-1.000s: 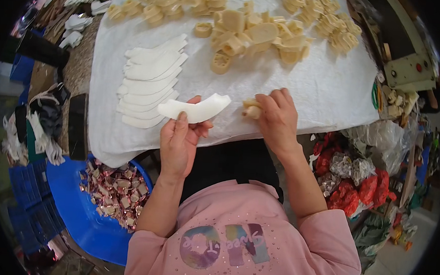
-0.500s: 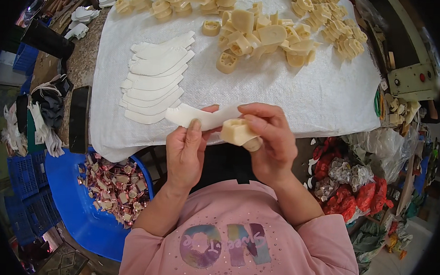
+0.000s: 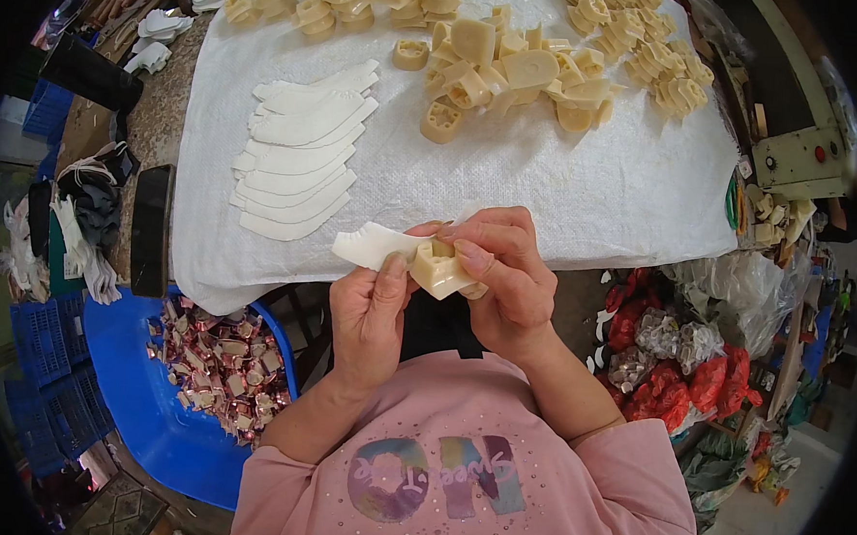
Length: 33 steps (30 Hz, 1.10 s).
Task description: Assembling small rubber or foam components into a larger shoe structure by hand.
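Between my hands, just over the table's front edge, is a hollow cream plastic heel-shaped block (image 3: 440,271) with its opening upward. My left hand (image 3: 373,313) pinches a curved white strip (image 3: 371,245) between thumb and fingers, and its thumb tip is against the block's left side. The strip's scalloped end sticks out to the left; its other end passes behind the block. My right hand (image 3: 510,281) grips the block from the right, fingers bent over it. A fanned row of matching white strips (image 3: 298,169) lies on the table to the left.
White woven cloth (image 3: 405,169) covers the table. Cream blocks (image 3: 516,74) are heaped at the back. A dark phone (image 3: 152,229) lies at the left edge. Below left stands a blue tub (image 3: 141,398) of shiny pinkish pieces; red plastic bags (image 3: 713,379) lie at right.
My hands have come closer together. The cream block has moved left against the white strip, and the strip's right part is now behind it and my right fingers.
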Motion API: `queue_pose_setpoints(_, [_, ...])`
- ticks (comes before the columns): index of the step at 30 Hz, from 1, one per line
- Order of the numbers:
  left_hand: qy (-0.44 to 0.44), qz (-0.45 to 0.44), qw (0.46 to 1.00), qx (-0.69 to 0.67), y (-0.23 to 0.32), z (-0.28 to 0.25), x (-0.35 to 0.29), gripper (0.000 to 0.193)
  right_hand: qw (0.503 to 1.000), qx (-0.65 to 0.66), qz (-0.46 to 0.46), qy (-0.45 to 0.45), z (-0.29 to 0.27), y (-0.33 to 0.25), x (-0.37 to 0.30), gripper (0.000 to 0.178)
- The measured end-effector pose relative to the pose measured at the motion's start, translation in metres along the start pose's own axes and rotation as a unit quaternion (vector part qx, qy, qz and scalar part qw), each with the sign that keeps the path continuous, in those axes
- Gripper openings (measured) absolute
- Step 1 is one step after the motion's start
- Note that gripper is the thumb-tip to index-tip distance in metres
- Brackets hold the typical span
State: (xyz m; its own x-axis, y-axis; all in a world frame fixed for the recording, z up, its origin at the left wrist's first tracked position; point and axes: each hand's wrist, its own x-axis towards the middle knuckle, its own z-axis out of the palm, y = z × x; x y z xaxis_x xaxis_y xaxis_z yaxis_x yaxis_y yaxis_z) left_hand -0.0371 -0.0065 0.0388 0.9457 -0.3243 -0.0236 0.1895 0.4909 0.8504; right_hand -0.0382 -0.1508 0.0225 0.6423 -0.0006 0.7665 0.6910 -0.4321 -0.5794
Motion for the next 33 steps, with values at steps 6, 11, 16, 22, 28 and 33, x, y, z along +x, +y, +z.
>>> queue_pose_setpoints(6, [0.027,0.005,0.997,0.069,-0.004,0.002,-0.002,0.039,0.999,-0.051,0.002,0.007,0.004,0.004,-0.003,0.05])
queue_pose_setpoints(11, [-0.019,0.021,0.99,0.141,-0.002,-0.007,0.001,0.043,0.995,-0.097,-0.006,0.03,0.008,0.006,-0.003,0.046])
queue_pose_setpoints(16, [0.067,0.093,0.943,0.312,0.015,-0.017,0.003,0.031,0.984,-0.178,-0.015,-0.024,-0.002,-0.004,0.008,0.032])
queue_pose_setpoints(22, [0.09,0.119,0.926,0.346,0.007,-0.012,0.0,0.022,0.944,-0.275,0.057,-0.173,-0.007,-0.022,0.022,0.019])
queue_pose_setpoints(28, [0.055,0.163,0.873,0.455,-0.001,-0.009,0.002,0.017,0.936,-0.272,0.08,-0.21,-0.006,-0.021,0.02,0.017])
queue_pose_setpoints(33, [0.025,0.237,0.813,0.532,-0.004,-0.012,0.003,0.02,0.952,-0.231,0.076,-0.188,-0.003,-0.005,0.013,0.018])
